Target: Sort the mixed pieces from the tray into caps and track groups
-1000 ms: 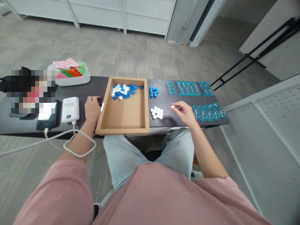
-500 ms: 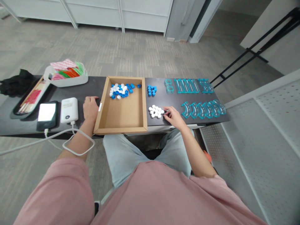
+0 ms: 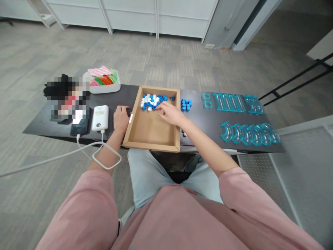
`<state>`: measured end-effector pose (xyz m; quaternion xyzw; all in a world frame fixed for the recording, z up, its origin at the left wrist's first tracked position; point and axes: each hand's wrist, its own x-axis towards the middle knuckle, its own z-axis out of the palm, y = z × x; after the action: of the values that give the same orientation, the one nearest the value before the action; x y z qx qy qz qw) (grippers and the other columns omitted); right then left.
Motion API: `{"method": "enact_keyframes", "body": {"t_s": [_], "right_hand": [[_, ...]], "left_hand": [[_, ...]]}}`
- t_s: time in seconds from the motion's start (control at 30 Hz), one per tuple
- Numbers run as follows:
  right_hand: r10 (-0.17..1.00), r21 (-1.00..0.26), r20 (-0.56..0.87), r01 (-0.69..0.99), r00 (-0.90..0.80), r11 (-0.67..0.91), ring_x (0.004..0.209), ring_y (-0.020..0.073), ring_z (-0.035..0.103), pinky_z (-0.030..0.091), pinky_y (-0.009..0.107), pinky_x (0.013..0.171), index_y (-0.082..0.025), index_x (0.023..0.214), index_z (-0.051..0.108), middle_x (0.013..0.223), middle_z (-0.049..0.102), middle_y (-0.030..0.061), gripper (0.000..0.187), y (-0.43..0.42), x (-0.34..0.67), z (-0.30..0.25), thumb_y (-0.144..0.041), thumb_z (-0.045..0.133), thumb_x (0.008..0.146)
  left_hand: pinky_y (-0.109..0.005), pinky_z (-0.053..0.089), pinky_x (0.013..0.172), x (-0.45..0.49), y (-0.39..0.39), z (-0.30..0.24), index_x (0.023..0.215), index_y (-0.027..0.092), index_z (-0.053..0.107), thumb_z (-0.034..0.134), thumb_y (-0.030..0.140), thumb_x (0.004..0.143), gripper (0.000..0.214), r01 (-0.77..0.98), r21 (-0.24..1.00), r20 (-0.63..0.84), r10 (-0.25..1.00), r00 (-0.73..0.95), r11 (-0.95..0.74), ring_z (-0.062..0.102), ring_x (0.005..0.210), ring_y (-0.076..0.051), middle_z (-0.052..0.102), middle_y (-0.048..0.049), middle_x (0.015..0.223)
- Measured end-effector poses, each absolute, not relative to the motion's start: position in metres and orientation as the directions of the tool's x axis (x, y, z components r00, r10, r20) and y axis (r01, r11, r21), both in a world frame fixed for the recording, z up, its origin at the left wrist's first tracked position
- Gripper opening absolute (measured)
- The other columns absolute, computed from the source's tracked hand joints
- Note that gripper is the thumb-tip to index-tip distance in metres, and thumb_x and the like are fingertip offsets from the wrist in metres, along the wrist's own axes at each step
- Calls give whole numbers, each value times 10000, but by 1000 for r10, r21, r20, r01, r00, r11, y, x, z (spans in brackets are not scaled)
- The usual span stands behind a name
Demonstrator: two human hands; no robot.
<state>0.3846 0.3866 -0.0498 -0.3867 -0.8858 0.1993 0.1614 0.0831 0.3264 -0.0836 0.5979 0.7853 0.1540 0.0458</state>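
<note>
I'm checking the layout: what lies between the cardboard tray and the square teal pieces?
In the head view, a cluster of blue pieces lies between the cardboard tray and the square teal pieces.

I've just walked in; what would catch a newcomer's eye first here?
Probably the jumble of blue and white pieces at the far end of the shallow cardboard tray, with the right hand at its edge. Next, the curved teal pieces lined up on the table's right end, and the bright, colourful contents of the white basket towards the left.
</note>
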Motion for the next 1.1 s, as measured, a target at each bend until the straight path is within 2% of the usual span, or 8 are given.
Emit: {"method": "enact_keyframes", "body": {"t_s": [0.13,0.23,0.37,0.5,0.67,0.83,0.93,1.1], "right_hand": [[789,-295,-13,757,-614,583,1262,419,742,628,529,1007,-164,1403,712,1520,693,248,318,414,339,-58,-195,702,1087],[772,-277,-50,752,-633,598,1242,431,746,620,544,999,-159,1418,684,1534,677,264,326,412,333,-64,-215,703,1097],[703,-328,-64,680,-708,655,1258,408,730,589,520,1050,-200,1317,701,1449,727,208,234,398,340,-61,-206,728,1084],[684,-448,-8,615,-729,649,1190,338,729,572,458,1039,-221,1240,702,1292,770,135,166,382,354,-53,-225,759,1085],[703,-616,152,490,-695,617,1054,251,730,604,408,972,-234,1218,699,1408,707,123,184,367,388,-48,-295,789,1069],[801,-678,249,492,-545,546,956,262,704,617,439,949,-248,1267,759,1184,757,88,237,369,446,-48,-358,770,1057],[882,-699,303,544,-362,464,953,264,684,612,430,906,-276,1366,808,1180,770,92,347,380,492,-48,-464,741,1081],[941,-762,327,563,-94,321,922,252,675,598,412,872,-257,1174,838,1062,792,79,418,404,555,-56,-639,781,1015]], "left_hand": [[-504,523,1233,83,325,-85,1487,150,726,609,210,1050,456,922,302,110,952,-285,241,665,1436,-420,673,-247,1502],[-515,516,1235,83,325,-85,1495,144,719,595,223,1063,457,924,299,106,954,-281,239,663,1432,-426,676,-255,1515],[-535,518,1238,85,325,-83,1510,130,713,588,240,1083,458,928,292,107,956,-272,231,655,1447,-435,670,-270,1536],[-527,517,1239,86,325,-81,1523,108,710,582,243,1085,476,930,283,93,958,-271,235,661,1441,-438,664,-279,1542],[-512,504,1254,85,324,-81,1526,133,710,576,229,1081,475,928,288,98,957,-273,235,655,1458,-429,666,-266,1540],[-521,508,1250,85,323,-81,1520,132,714,568,224,1077,475,930,289,97,959,-266,228,648,1473,-434,662,-274,1544],[-519,510,1252,85,324,-79,1520,138,721,577,222,1073,478,926,294,96,957,-274,236,654,1471,-435,666,-272,1533],[-547,518,1242,85,324,-80,1537,107,721,583,218,1075,495,927,291,89,958,-274,238,660,1462,-460,658,-307,1533]]}}
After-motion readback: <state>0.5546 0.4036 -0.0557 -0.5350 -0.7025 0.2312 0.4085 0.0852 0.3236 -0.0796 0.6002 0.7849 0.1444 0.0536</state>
